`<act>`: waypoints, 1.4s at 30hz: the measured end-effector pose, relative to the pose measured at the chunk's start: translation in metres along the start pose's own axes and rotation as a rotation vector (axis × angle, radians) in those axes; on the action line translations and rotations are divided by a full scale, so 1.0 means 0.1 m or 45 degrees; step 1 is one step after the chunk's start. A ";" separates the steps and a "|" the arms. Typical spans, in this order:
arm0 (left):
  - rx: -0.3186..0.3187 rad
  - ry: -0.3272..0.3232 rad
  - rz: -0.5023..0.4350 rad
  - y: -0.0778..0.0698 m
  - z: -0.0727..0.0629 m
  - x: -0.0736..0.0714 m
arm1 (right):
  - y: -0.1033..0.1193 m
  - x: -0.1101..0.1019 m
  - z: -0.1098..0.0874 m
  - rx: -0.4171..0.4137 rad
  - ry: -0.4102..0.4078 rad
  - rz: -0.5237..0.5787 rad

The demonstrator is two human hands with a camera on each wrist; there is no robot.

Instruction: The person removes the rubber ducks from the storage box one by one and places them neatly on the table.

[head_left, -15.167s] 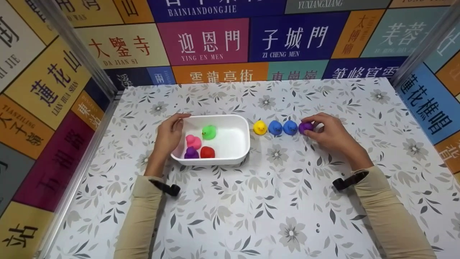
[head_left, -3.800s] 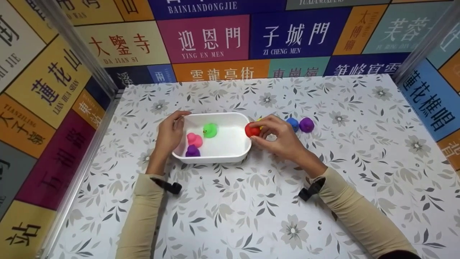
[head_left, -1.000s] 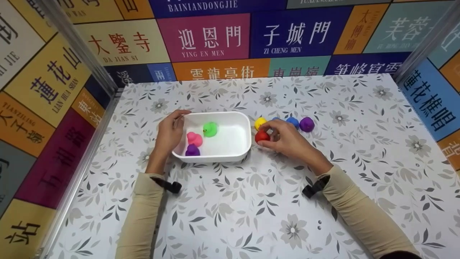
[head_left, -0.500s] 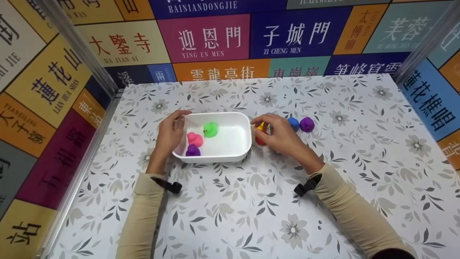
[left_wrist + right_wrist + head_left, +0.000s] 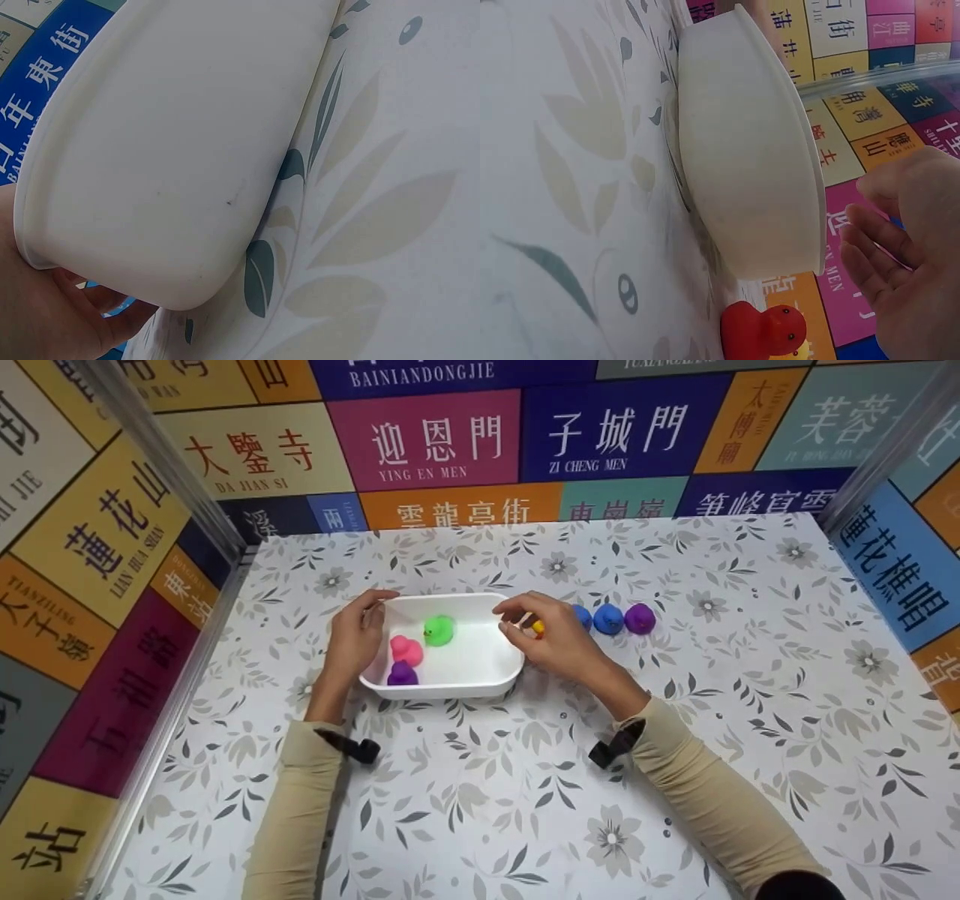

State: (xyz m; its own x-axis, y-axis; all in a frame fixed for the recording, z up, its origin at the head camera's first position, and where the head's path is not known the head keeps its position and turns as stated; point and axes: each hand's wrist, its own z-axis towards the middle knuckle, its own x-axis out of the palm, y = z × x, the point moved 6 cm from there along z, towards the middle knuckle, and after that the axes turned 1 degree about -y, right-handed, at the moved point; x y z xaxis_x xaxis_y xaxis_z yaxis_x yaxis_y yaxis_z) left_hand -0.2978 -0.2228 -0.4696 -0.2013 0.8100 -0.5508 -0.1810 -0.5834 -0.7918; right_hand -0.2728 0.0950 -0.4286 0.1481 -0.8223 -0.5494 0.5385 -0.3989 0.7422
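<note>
My left hand (image 5: 355, 636) grips the left end of a white plastic tub (image 5: 442, 691), with fingers at its rim. Inside the tub lie a green rubber duck (image 5: 439, 631), a pink one (image 5: 406, 649) and a purple one (image 5: 403, 673). Over the tub's right rim hovers my right hand (image 5: 556, 639), its fingers loosely bent and holding nothing. In the right wrist view a red rubber duck (image 5: 761, 330) stands on the table beside the tub, with a bit of a yellow duck (image 5: 801, 350) behind it. The right hand hides the red duck in the head view.
Right of the tub, two blue ducks (image 5: 608, 619) and a purple duck (image 5: 640, 619) stand in a row with the yellow one. A flowered cloth (image 5: 480, 802) covers the table. Printed panels (image 5: 424, 442) wall the back and sides.
The red duck was carried out of the tub and set down near the yellow duck. My right hand let go of it and moved left to the tub's rim. The left hand stayed.
</note>
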 end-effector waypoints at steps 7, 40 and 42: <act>0.014 0.002 -0.004 0.02 0.00 0.01 | 0.04 0.16 0.06 -0.012 0.046 0.067; 0.024 -0.002 -0.025 -0.01 0.00 0.00 | 0.21 0.74 0.43 0.022 0.380 -0.053; 0.019 -0.001 -0.024 -0.01 0.01 0.00 | 0.20 0.77 0.45 0.031 0.399 -0.063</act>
State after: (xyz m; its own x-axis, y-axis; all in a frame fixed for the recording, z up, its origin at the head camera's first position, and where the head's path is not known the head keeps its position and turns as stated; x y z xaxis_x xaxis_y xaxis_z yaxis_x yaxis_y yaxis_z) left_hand -0.2982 -0.2220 -0.4687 -0.1984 0.8210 -0.5353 -0.1990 -0.5685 -0.7982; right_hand -0.2876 0.0055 -0.4386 0.3727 -0.6382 -0.6737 0.5320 -0.4479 0.7186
